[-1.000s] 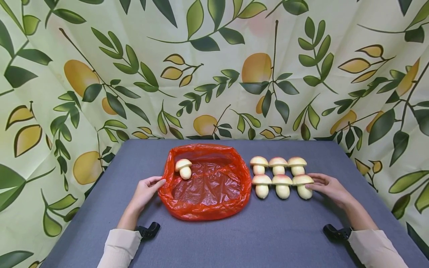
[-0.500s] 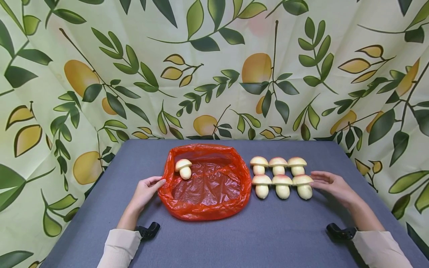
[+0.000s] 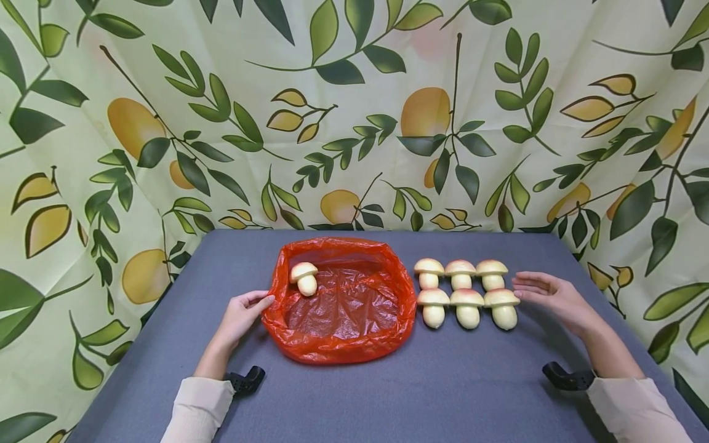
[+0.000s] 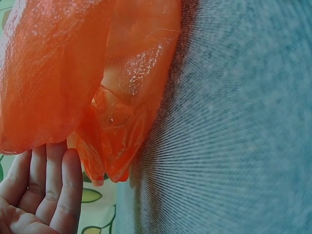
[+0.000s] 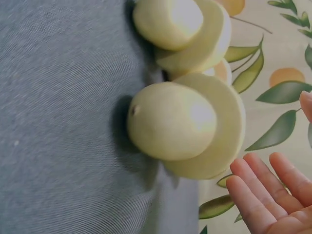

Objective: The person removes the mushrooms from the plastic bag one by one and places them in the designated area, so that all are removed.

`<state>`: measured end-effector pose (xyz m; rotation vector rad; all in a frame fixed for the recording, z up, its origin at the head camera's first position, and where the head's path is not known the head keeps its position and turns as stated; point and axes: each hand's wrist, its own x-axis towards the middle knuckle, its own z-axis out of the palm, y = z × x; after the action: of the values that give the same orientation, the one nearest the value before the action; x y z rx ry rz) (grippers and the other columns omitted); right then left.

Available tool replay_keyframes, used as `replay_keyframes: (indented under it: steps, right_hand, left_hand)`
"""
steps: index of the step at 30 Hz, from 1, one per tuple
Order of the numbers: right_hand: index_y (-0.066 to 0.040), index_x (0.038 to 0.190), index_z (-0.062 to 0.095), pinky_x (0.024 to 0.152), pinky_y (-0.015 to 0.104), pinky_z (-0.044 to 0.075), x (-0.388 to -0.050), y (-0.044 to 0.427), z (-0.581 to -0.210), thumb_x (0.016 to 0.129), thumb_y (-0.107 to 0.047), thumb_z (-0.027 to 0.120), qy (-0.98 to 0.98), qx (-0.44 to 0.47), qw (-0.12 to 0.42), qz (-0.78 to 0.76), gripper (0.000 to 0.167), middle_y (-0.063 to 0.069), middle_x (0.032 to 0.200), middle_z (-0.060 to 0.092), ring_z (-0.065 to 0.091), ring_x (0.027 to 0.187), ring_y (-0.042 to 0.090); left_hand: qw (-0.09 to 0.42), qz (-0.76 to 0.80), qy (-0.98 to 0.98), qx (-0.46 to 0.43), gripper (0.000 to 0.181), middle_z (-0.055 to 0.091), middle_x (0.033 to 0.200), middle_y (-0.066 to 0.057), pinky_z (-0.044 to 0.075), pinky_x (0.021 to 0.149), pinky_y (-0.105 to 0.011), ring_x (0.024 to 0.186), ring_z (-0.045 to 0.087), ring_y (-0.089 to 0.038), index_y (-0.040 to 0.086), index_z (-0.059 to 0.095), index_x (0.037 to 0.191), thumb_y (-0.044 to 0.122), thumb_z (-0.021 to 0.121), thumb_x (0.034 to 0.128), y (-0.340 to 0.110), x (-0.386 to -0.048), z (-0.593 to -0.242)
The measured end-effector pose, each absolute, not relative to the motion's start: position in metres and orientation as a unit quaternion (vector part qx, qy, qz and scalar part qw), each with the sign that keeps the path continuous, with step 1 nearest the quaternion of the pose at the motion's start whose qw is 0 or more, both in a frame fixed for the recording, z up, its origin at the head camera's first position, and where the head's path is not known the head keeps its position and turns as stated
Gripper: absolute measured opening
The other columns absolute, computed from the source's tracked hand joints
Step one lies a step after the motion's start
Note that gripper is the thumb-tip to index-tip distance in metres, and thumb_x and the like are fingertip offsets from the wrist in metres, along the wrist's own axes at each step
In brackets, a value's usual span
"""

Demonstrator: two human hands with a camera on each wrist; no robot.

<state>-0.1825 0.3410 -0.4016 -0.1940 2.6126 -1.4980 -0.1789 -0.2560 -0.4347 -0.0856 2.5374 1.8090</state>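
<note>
In the head view my left hand [image 3: 239,315] pinches the left rim of a red plastic bag [image 3: 343,352] that stands with its mouth wide. The left wrist view shows my fingers [image 4: 70,190] at the edge of the bag [image 4: 44,83], their tips hidden behind it; the thumb is out of sight there. One toy mushroom [image 3: 306,285] lies inside the bag near its left wall. My right hand [image 3: 554,301] hovers with extended fingers just right of the nearest mushroom [image 3: 503,314]. In the right wrist view that mushroom [image 5: 170,122] sits apart from the palm, which holds nothing.
Right of the bag, several pale yellow mushrooms [image 3: 467,314] lie in two rows on the blue-grey tablecloth [image 3: 399,394]. A leaf-and-fruit patterned curtain [image 3: 360,123] hangs behind the table. Black wrist cameras [image 3: 247,380] sit on both wrists.
My right hand has let go of the front-right mushroom and moved slightly back and to the right, its fingers straightening. The left hand and the bag stay as they were.
</note>
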Motion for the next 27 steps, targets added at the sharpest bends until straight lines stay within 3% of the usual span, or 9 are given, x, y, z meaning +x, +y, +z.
replay_keyframes:
  steps: [10,15,19,22,27]
  right_hand:
    - [-0.023,0.122,0.054,0.079,0.005,0.046,-0.185,0.332,-0.393,0.095,-0.011,0.059,0.838,-0.104,0.061,-0.532,0.03,-0.033,0.105,0.062,0.06,0.096,-0.016]
    - [-0.029,0.118,0.053,0.081,0.008,0.049,-0.187,0.323,-0.391,0.096,-0.004,0.056,0.807,-0.144,0.073,-0.567,0.033,-0.028,0.109,0.064,0.065,0.098,-0.01]
    - [-0.014,0.124,0.053,0.08,0.01,0.05,-0.189,0.313,-0.389,0.095,-0.007,0.057,0.815,-0.142,0.079,-0.556,0.03,-0.03,0.109,0.063,0.064,0.097,-0.011]
    - [0.0,0.129,0.049,0.08,0.011,0.05,-0.19,0.305,-0.387,0.095,-0.01,0.06,0.827,-0.136,0.084,-0.539,0.038,-0.031,0.106,0.062,0.063,0.097,-0.013]
    - [0.005,0.133,0.045,0.08,0.013,0.052,-0.193,0.294,-0.384,0.094,-0.015,0.062,0.836,-0.134,0.088,-0.525,0.048,-0.032,0.106,0.062,0.062,0.099,-0.013]
  left_hand:
    - [0.011,0.583,0.812,-0.024,0.041,0.067,0.077,0.026,0.048,0.068,-0.013,0.071,0.059,0.009,-0.013,0.058,0.121,0.016,0.062,0.0939,-0.256,-0.179,-0.435]
    - [0.01,0.581,0.813,-0.022,0.04,0.067,0.077,0.026,0.048,0.068,-0.013,0.071,0.059,0.009,-0.013,0.058,0.121,0.016,0.062,0.0938,-0.256,-0.179,-0.435]
    - [0.009,0.583,0.812,-0.021,0.041,0.066,0.076,0.027,0.048,0.068,-0.013,0.07,0.058,0.009,-0.014,0.058,0.121,0.016,0.062,0.0939,-0.257,-0.179,-0.435]
    - [0.008,0.584,0.812,-0.021,0.041,0.066,0.075,0.028,0.048,0.067,-0.013,0.07,0.058,0.009,-0.014,0.058,0.121,0.016,0.062,0.0939,-0.257,-0.179,-0.436]
    - [0.006,0.582,0.813,-0.02,0.04,0.065,0.075,0.028,0.048,0.067,-0.013,0.07,0.058,0.009,-0.014,0.058,0.121,0.016,0.061,0.094,-0.257,-0.179,-0.436]
